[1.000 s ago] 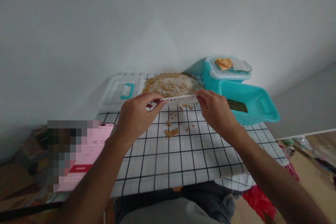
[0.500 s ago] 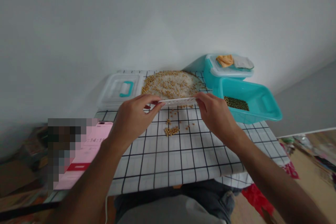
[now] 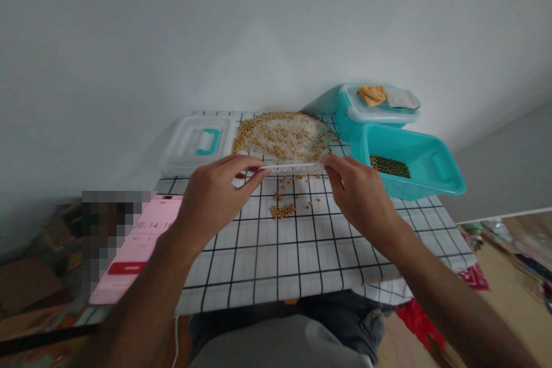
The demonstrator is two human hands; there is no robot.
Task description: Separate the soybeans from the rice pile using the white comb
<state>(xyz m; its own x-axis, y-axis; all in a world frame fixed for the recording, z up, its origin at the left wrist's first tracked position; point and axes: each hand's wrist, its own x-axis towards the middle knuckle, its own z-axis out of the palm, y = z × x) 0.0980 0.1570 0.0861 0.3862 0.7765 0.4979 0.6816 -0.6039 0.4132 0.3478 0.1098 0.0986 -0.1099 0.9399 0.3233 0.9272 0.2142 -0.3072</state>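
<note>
Left hand: the left hand (image 3: pixel 215 192) is extended forward over the table (image 3: pixel 302 259), back of the hand up, wrist roughly straight, forearm running in from the lower left.
Left fingers: the fingers (image 3: pixel 255 174) are closed narrow, thumb above and fingertips below, pinching the left end of the sieve's near rim.
Right hand: the right hand (image 3: pixel 360 192) mirrors it, back of the hand up, forearm entering from the lower right, knuckles angled towards the centre.
Right fingers: closed narrow on the right end of the same rim, thumb on top.
Sieve: the sieve (image 3: pixel 284 138) is round, shallow and white, and lies at the far middle of the table between the two hands. Its near rim is held clear of the cloth; whether the far edge rests on the table cannot be told.
Contents: white grains with yellow beans (image 3: pixel 245 137), the beans thickest along the left edge.
Spilled beans: a small cluster (image 3: pixel 282 211) and scattered singles lie on the checked cloth just below the near rim, between the hands.
Left of sieve: clear lid (image 3: pixel 198 142) with a teal handle, just beside the sieve.
Right of sieve: open teal bin (image 3: pixel 431 175) holding green beans (image 3: pixel 390 166); behind it a lidded teal box (image 3: pixel 345 118) with an orange cloth (image 3: pixel 373 94) on top.
Near left corner: pink phone (image 3: pixel 142 241), screen up, well apart from the left hand.
</note>
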